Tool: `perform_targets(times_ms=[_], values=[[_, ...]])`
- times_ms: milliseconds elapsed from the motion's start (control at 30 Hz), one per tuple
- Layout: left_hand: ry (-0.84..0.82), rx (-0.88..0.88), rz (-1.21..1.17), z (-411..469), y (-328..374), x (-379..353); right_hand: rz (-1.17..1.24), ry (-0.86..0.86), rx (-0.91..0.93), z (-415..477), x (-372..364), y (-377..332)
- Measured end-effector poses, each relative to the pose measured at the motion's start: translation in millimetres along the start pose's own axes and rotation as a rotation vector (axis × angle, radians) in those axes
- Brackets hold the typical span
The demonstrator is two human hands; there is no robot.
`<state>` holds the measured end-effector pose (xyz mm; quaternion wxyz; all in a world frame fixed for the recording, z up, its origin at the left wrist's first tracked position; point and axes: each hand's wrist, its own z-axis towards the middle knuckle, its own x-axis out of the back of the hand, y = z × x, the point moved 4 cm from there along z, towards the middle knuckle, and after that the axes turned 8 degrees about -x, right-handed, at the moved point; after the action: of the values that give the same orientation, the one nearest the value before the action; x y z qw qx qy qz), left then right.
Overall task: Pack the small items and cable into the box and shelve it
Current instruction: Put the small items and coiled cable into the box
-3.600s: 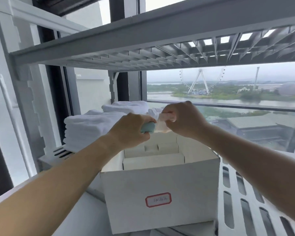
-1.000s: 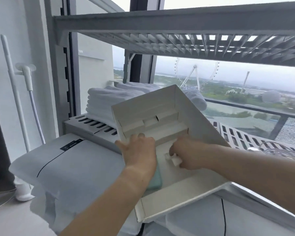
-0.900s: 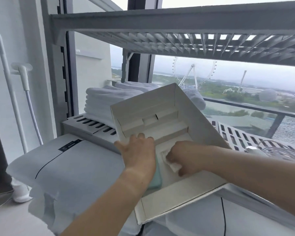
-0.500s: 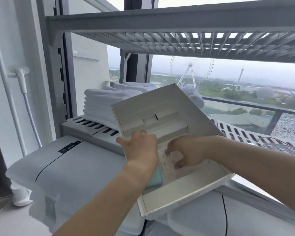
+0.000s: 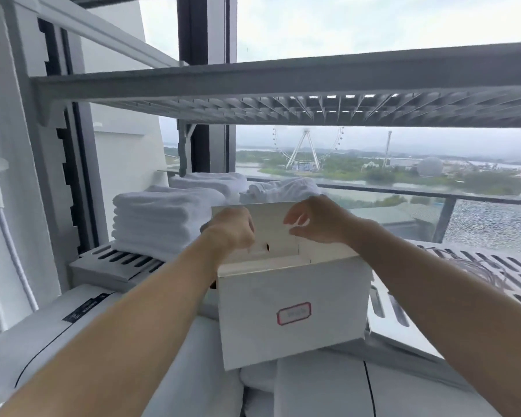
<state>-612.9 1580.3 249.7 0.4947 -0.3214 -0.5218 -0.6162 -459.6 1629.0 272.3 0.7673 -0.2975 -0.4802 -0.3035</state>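
Note:
The white cardboard box (image 5: 292, 284) stands upright in front of me, its red-framed label (image 5: 294, 313) facing me and its top open. My left hand (image 5: 229, 228) is at the box's top left corner, fingers curled down inside over the left wall. My right hand (image 5: 316, 219) hovers just above the open top, fingers loosely curled, holding nothing. The box's walls hide the small items. A coil of clear cable (image 5: 478, 267) lies on the slotted shelf to the right of the box.
Stacks of folded white towels (image 5: 160, 218) sit on the slotted shelf (image 5: 124, 260) behind and left of the box. An upper grid shelf (image 5: 283, 82) runs overhead. White wrapped bundles (image 5: 57, 329) lie under and left of the box. A window is behind.
The box has been tipped from lying open towards me to standing upright. The teal item and white piece are out of sight. My right hand has lifted out of the box.

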Motion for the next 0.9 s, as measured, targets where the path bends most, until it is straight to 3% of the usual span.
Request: perform_targets(times_ms=[100, 300, 467, 733, 900], values=[[-0.010, -0.091, -0.058, -1.3, 0.6, 7.2, 0.080, 0.124, -0.027, -7.8, 15.5, 10.0], [0.032, -0.324, -0.050, -30.7, 47.7, 17.0, 0.059, 0.179, -0.001, -38.2, 26.3, 16.9], [0.115, -0.374, -0.013, -48.7, 96.7, 16.7, 0.145, 0.282, -0.013, -69.6, 47.2, 38.0], [0.200, -0.528, 0.050, -49.8, 209.8, -31.9, 0.050, 0.251, -0.076, -122.5, 67.7, 141.6], [0.189, -0.523, 0.050, -27.5, 270.0, -93.0, 0.050, 0.204, -0.086, -140.8, 63.4, 220.5]])
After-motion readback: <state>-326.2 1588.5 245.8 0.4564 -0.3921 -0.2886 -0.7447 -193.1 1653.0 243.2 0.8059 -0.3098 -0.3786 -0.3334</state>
